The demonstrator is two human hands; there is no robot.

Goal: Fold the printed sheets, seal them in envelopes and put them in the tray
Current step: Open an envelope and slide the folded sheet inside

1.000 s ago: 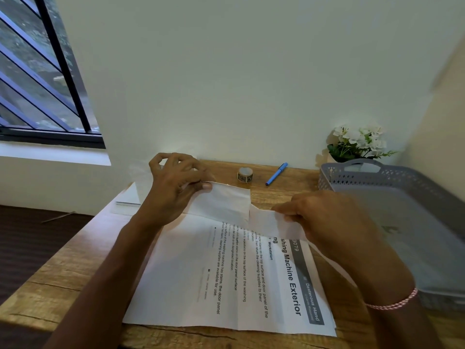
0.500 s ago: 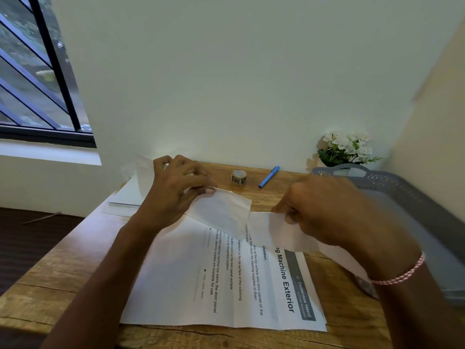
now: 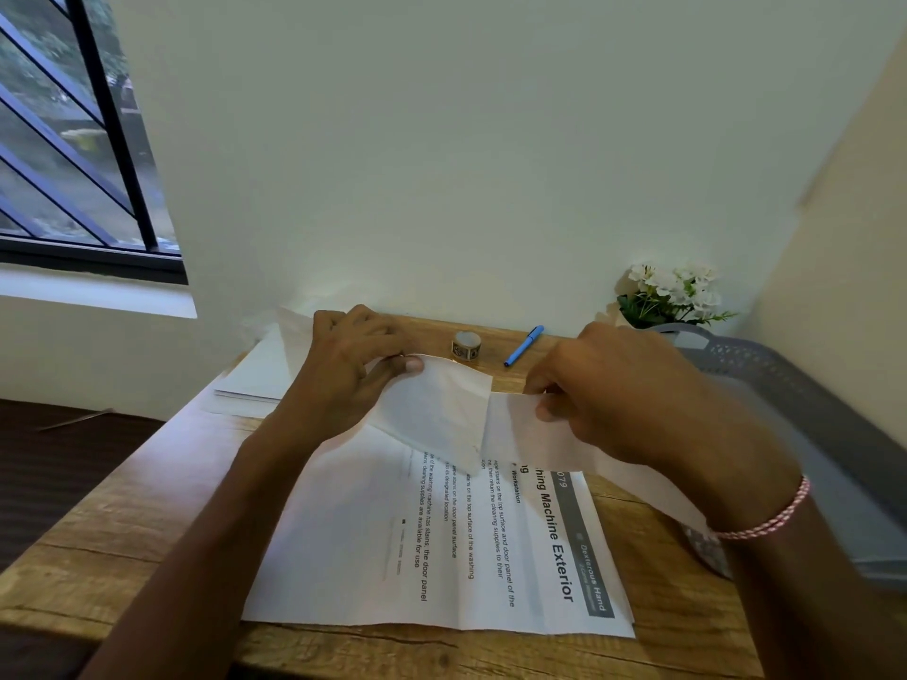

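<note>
I hold a white envelope (image 3: 432,414) in my left hand (image 3: 351,365), pinched by its top edge above the printed sheet (image 3: 441,547) spread flat on the wooden table (image 3: 113,522). My right hand (image 3: 618,390) grips a folded sheet (image 3: 520,429) whose end meets the envelope's open side. The grey tray (image 3: 805,414) sits to the right

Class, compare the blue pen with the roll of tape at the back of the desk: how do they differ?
The blue pen is long and thin; the roll of tape is short and round. The pen lies flat at an angle; the roll rests on its flat side. The pen is plain blue, the roll patterned. Both rest untouched on the wooden desk.
</note>
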